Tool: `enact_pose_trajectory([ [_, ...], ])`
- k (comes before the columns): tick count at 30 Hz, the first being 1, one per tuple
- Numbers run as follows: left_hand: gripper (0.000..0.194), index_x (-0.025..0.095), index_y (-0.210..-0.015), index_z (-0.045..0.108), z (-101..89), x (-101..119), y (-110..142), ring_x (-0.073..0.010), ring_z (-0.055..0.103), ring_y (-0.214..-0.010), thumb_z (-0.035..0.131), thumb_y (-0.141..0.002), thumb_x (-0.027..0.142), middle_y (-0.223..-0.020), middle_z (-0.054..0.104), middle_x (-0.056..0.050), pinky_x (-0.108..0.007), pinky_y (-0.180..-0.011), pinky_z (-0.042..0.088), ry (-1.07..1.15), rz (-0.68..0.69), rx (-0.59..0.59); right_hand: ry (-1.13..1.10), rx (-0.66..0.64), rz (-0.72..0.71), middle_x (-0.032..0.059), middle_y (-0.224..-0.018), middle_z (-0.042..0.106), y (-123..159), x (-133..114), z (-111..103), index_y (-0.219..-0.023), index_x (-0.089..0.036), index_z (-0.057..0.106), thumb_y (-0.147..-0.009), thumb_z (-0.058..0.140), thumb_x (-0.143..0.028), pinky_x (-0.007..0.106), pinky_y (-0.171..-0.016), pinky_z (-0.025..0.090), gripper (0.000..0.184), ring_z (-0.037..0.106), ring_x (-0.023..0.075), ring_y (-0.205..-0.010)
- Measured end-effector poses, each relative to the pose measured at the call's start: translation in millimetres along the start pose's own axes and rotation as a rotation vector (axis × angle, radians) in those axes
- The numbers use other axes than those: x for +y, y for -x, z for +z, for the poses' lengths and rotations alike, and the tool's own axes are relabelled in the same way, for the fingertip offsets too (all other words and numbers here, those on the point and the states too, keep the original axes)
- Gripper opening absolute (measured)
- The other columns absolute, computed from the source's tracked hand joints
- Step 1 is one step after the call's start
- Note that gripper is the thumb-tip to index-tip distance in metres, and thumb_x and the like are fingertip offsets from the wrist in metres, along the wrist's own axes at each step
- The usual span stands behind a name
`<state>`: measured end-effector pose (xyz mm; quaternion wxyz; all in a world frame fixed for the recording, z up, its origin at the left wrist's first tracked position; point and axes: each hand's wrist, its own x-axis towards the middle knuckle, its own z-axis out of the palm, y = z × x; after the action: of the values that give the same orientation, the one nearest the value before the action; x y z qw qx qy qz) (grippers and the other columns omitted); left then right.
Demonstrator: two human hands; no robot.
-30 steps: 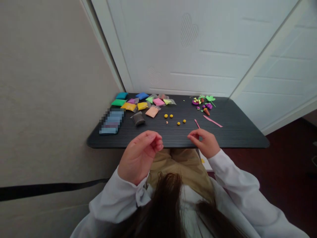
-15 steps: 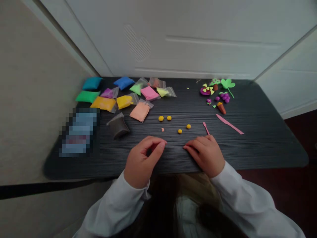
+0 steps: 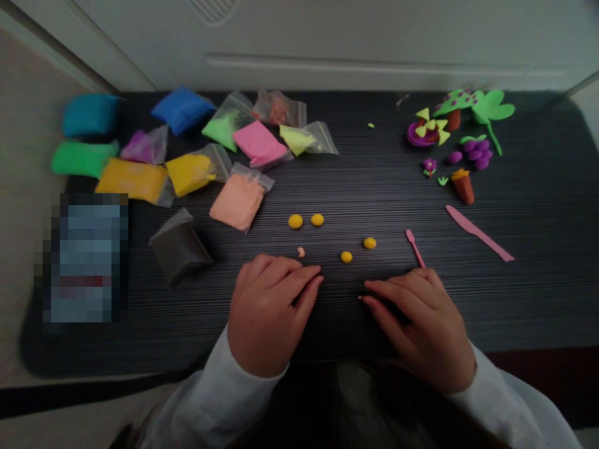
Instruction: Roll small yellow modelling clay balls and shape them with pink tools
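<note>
My left hand (image 3: 269, 315) rests low over the dark tabletop, thumb and index fingertips pressed close; anything between them is too small to make out. Just beyond it lies a small curved bit of peach clay (image 3: 301, 252). To the right, my right hand (image 3: 423, 324) has its thumb and forefinger slightly apart. A tiny peach crumb of clay (image 3: 360, 298) is at that thumb's tip. Between and beyond the hands are yellow clay balls (image 3: 295, 221) (image 3: 346, 256), one of them dark-speckled (image 3: 369, 243). A pink clay tool (image 3: 414, 247) lies against the right hand's knuckles, partly hidden.
Several bags of coloured clay, among them a peach one (image 3: 238, 201) and a dark one (image 3: 180, 248), fill the left side. A blurred-out rectangle (image 3: 88, 259) lies far left. At right are a pink knife (image 3: 480, 232), purple clay grapes (image 3: 476, 151) and a green clay leaf (image 3: 492, 106).
The view has moved closer to the table. My left fingers have flattened from a rounded pinch, and my right thumb and forefinger have parted, with the tiny peach crumb now visible there.
</note>
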<state>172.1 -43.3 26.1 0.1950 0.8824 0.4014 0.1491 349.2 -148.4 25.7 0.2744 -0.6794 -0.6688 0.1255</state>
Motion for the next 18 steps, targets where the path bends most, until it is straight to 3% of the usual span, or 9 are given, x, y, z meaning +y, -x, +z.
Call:
enact_pose_trajectory([
  [11,0.011,0.024,-0.082,0.068,0.8,4,-5,-0.0238,0.054,-0.078,0.059,-0.075,0.024,-0.077,0.068,-0.003,-0.037,-0.070,0.033,0.004,0.042,-0.016,-0.127,0.035,-0.004,0.0028,-0.080,0.065,0,0,-3,-0.097,-0.017,0.060,-0.074,0.060,-0.010,0.037,-0.071,0.040,0.024,0.055,0.0137,-0.071],
  [18,0.012,0.022,-0.082,0.063,-8.3,17,-6,-0.0184,0.057,-0.085,0.059,-0.073,0.014,-0.085,0.067,0.000,-0.033,-0.082,0.041,0.427,-0.126,0.012,-0.165,0.052,-0.005,0.0033,-0.079,0.065,0,0,-5,-0.095,-0.015,0.060,-0.074,0.059,-0.007,0.036,-0.071,0.040,0.023,0.054,0.0132,-0.072],
])
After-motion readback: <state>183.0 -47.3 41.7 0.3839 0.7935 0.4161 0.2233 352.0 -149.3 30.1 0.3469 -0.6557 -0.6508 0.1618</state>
